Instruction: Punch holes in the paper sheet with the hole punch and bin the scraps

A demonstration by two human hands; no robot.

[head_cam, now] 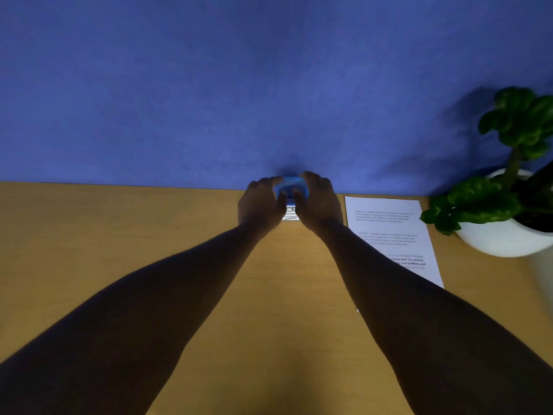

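Note:
Both my arms reach straight out over the wooden desk [119, 235] to its far edge. My left hand [261, 205] and my right hand [318, 202] grip a small blue hole punch [291, 187] from either side, holding it against the blue wall. Just below the punch, between my hands, a white label [290, 217] with dark letters shows; what it belongs to is hidden. A printed paper sheet [389, 235] lies flat on the desk to the right, its lower left part covered by my right forearm.
A green plant in a white pot [502, 241] stands at the desk's far right, its leaves reaching over toward the sheet's top corner. A blue wall [209, 100] closes the desk's far edge.

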